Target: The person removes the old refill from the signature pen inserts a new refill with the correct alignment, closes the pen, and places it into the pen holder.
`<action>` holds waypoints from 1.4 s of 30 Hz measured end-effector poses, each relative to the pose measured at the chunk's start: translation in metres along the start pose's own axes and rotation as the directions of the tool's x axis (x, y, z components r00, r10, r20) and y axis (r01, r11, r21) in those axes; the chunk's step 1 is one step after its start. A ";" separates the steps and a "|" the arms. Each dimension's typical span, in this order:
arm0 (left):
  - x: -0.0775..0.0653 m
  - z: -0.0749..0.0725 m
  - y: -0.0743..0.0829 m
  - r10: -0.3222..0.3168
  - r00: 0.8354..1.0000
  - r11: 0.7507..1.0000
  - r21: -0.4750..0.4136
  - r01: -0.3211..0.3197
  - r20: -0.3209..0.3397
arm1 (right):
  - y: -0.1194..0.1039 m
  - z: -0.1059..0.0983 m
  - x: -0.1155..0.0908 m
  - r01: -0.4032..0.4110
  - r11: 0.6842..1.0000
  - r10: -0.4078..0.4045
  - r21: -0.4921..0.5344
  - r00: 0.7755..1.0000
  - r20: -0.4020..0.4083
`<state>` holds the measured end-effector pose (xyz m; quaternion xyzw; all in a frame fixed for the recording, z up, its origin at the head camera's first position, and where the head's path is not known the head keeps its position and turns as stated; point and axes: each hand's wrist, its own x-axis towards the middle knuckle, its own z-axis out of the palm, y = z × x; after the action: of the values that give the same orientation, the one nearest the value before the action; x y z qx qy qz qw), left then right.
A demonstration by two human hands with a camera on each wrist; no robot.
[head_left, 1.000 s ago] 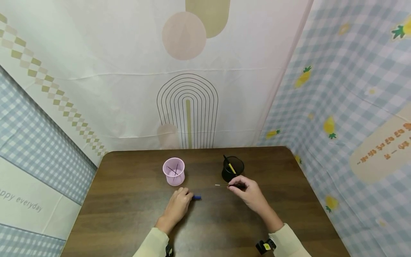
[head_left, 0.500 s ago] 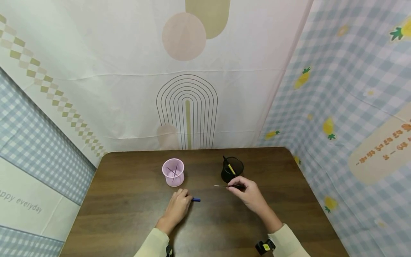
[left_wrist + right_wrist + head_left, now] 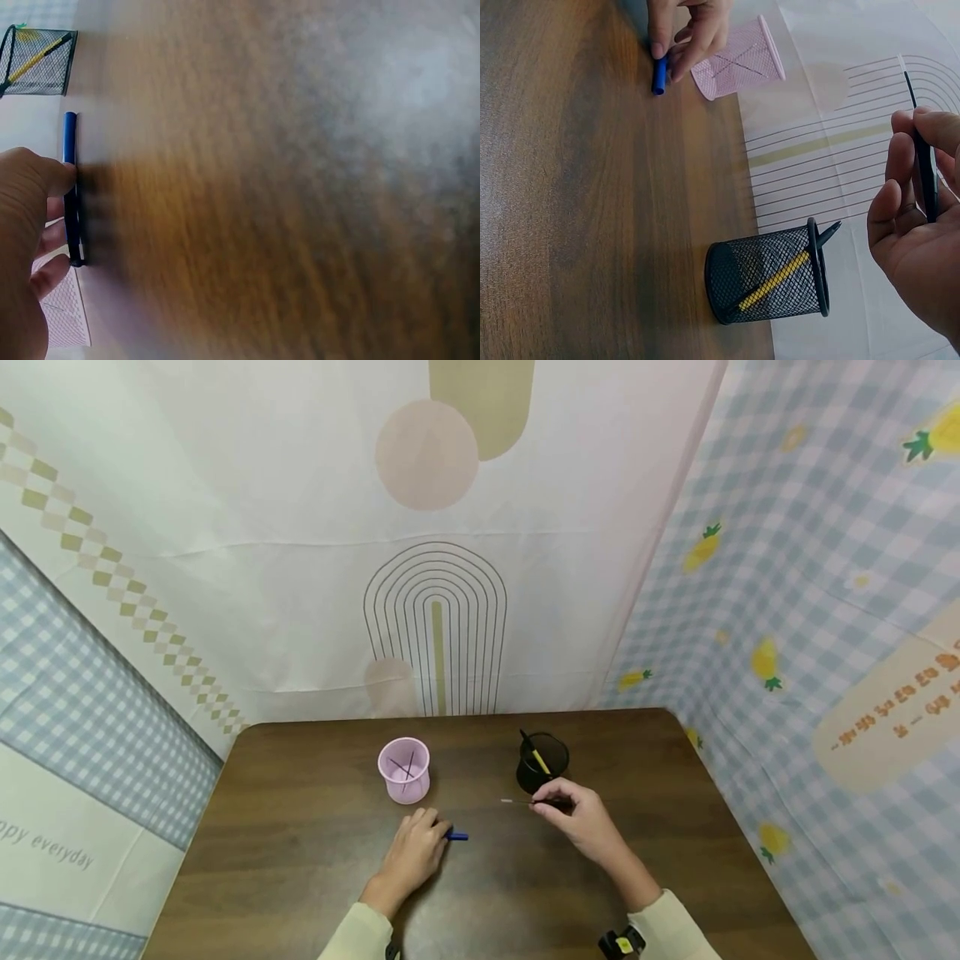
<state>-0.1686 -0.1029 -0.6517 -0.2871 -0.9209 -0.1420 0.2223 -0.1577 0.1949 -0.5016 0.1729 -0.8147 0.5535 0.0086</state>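
two hands show on my feed, both grasping. the left hand pinches the blue pen low by the table, near the pink cup; whether it touches wood i can't tell. the right hand pinches a slim black tool beside the black cup, gripped forward, i'd guess for steering its exposed pale tip.

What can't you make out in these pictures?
Head view: the left hand hides much of the slim blue and black pen.
Head view: crossed dark lines in the round pink mesh cup, too fine to identify.
Left wrist view: the left edge clips the cylindrical black mesh cup.
Right wrist view: the right hand, clipped by the right edge, covers part of the slim black pale-tipped tool.
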 end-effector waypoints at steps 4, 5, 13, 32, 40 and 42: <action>-0.002 -0.001 0.000 0.003 1.000 1.000 -0.013 -0.003 -0.008 | 0.002 0.001 0.000 0.009 1.000 -0.009 0.003 1.000 -0.005; -0.002 -0.001 0.000 0.006 1.000 1.000 -0.015 -0.006 -0.012 | 0.003 0.001 0.000 0.010 1.000 -0.010 0.004 1.000 -0.006; -0.002 -0.001 -0.002 0.036 0.998 0.999 -0.002 -0.037 -0.050 | 0.004 0.002 0.002 -0.004 1.000 0.004 0.021 1.000 -0.011; 0.010 -0.024 -0.002 0.022 0.991 1.000 -0.011 -0.024 -0.131 | 0.000 0.000 0.002 0.004 1.000 -0.004 0.000 1.000 -0.002; 0.024 -0.045 0.003 0.050 0.983 0.997 -0.045 -0.059 -0.178 | -0.003 0.004 0.002 0.021 1.000 -0.021 -0.010 1.000 0.007; 0.029 -0.052 0.006 0.061 0.981 0.995 -0.063 -0.074 -0.186 | -0.002 0.006 0.003 0.031 0.999 -0.031 -0.015 0.999 0.011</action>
<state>-0.1696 -0.1044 -0.5922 -0.3114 -0.8806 -0.1921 0.3010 -0.1583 0.1878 -0.5016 0.1883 -0.8161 0.5462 0.0141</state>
